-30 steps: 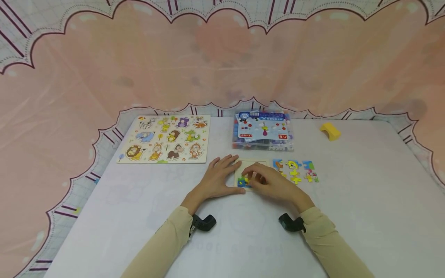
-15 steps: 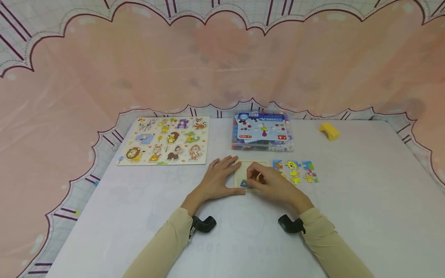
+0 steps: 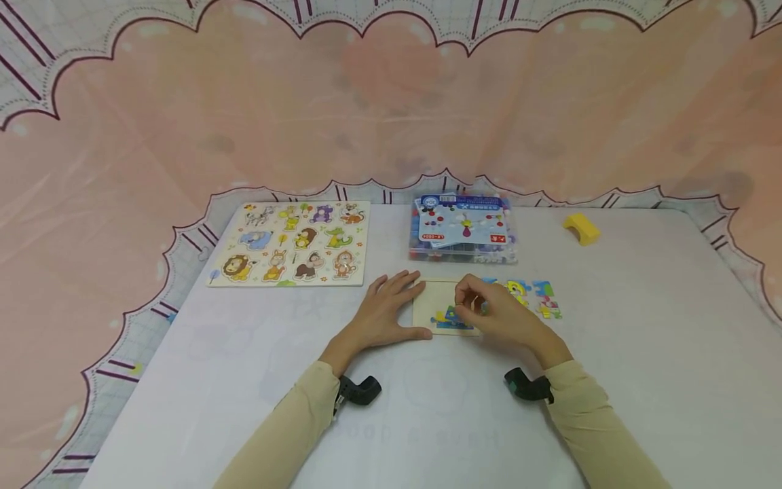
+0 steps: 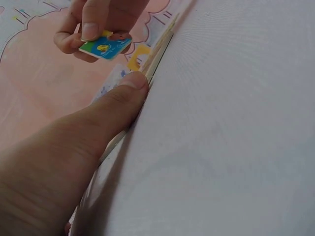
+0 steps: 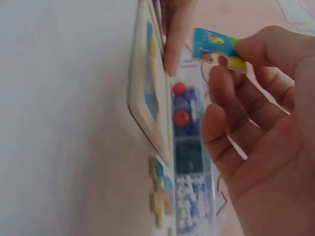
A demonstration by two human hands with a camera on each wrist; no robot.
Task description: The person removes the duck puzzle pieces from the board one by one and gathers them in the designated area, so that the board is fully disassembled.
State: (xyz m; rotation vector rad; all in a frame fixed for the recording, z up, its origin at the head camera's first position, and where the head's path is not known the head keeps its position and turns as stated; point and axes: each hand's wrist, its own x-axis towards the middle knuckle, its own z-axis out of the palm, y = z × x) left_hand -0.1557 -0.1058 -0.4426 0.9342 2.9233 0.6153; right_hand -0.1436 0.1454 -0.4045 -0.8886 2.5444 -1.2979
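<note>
The left hand (image 3: pixel 385 312) lies with fingers spread along the left side of a small wooden puzzle board (image 3: pixel 435 293), its thumb touching the near edge. Above the board's right part, the right hand (image 3: pixel 501 316) pinches a jigsaw piece (image 5: pixel 211 43) between thumb and fingers. Blue and green with a yellow patch, the piece (image 4: pixel 106 47) is clear of the board in both wrist views. Other blue and yellow pieces (image 3: pixel 444 323) lie along the board's near side. Loose jigsaw pieces (image 3: pixel 546 299) sit right of the board, partly hidden by the right hand.
A large animal puzzle board (image 3: pixel 287 244) lies at the back left of the white table (image 3: pixel 379 435). Behind the small board stands a clear plastic box (image 3: pixel 462 231) of colored balls and small parts. A yellow arch block (image 3: pixel 582 229) is at the back right.
The right hand has moved rightward over the small board, and the pinched piece now shows raised. The board's near left corner, earlier covered by a piece, now shows bare wood.
</note>
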